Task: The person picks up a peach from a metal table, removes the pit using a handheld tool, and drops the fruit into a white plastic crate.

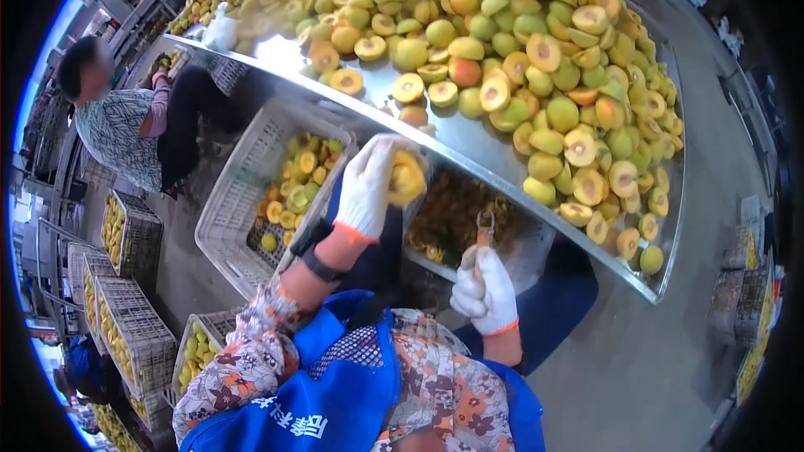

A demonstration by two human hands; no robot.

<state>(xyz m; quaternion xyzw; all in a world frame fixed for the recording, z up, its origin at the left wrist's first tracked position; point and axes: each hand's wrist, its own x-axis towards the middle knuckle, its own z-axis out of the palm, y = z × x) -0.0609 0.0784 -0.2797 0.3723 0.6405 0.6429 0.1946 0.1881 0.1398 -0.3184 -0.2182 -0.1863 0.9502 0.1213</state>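
My left hand [368, 184], in a white glove, grips a halved yellow peach [407, 177] just below the edge of the steel table [469, 138]. My right hand [486, 289], also gloved, holds a pitting tool [483, 230] with a wooden handle and a small metal loop, pointing up. Both hands hover over a bin of peach pits [456, 218] under the table edge. The two hands are apart, the peach a little above and left of the tool.
A big heap of halved peaches [519, 42] covers the table. A white crate [251, 192] with peach halves stands at my left. A seated person [126, 125] works further left. More crates of fruit [126, 326] are stacked along the left side.
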